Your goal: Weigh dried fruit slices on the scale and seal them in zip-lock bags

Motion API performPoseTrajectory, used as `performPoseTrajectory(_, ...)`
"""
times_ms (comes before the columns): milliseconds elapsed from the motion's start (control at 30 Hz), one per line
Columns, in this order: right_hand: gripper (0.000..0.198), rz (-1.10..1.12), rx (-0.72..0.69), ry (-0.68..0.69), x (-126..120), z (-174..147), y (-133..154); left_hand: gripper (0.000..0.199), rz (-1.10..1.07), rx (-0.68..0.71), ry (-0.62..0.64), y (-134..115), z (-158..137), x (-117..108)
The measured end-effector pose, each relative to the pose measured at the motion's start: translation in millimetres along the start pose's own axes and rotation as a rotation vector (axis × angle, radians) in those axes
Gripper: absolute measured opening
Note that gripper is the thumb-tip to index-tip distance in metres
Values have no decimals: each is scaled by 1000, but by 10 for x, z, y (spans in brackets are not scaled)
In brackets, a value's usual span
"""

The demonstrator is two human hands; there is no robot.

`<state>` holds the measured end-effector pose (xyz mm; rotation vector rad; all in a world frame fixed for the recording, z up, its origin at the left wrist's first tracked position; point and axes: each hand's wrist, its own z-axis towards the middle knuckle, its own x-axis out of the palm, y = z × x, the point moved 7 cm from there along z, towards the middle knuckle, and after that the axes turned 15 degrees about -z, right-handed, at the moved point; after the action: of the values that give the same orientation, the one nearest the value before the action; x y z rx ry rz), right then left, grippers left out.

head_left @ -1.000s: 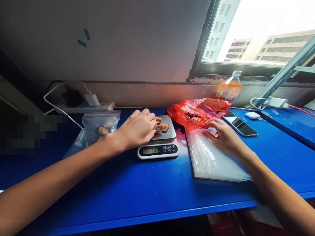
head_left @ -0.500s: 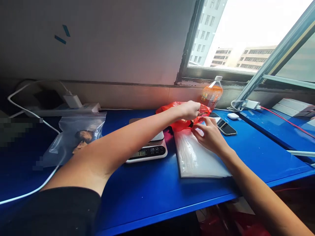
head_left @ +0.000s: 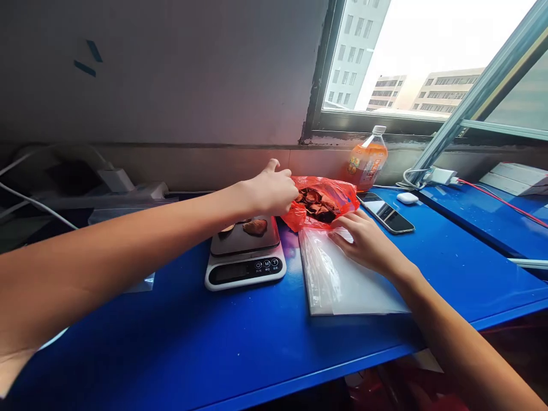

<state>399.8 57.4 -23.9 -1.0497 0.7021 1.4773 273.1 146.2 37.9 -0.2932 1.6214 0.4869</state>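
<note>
A red plastic bag (head_left: 345,194) lies with its mouth spread, showing many dried brown slices (head_left: 319,206) inside. My left hand (head_left: 272,189) is at the bag's left rim, fingers curled against the plastic, fingertips partly hidden. At the lower right rim my right hand (head_left: 368,237) pinches the bag's edge. Left of the bag is a white kitchen scale (head_left: 246,273). On its plate lie a few dried brown pieces (head_left: 256,227), partly covered by my left forearm. A stack of clear plastic bags (head_left: 349,282) lies under my right hand and the front of the red bag.
Behind the red bag stands a bottle of orange drink (head_left: 370,160). A phone (head_left: 387,214) and a white earbud case (head_left: 407,198) lie to the right. A power strip (head_left: 145,191) with a charger sits at the back left. My left arm mostly covers a zip bag (head_left: 145,283).
My left hand has moved left, from over the bag to its left rim. The bag's mouth is wider and its contents show. Pieces on the scale are now visible, and its display looks dark.
</note>
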Motion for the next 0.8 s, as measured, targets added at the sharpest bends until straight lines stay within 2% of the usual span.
performPoseTrajectory(133,19,80,9,3,15,-3,-13,26,-205,21,-35,-88,272,1)
performPoseTrajectory(300,22,113,5,25,1,-2,-45,24,-177,-92,-3,-8,673,138)
performPoseTrajectory(400,22,145,0,45,-22,-5,-59,24,-144,-88,-6,47,789,238)
performPoseTrajectory(567,20,184,17,34,-73,-19,-98,24,-99,-77,-28,146,781,258)
performPoseTrajectory(800,20,198,20,54,-53,-10,-79,29,-34,-114,-100,398,518,-45)
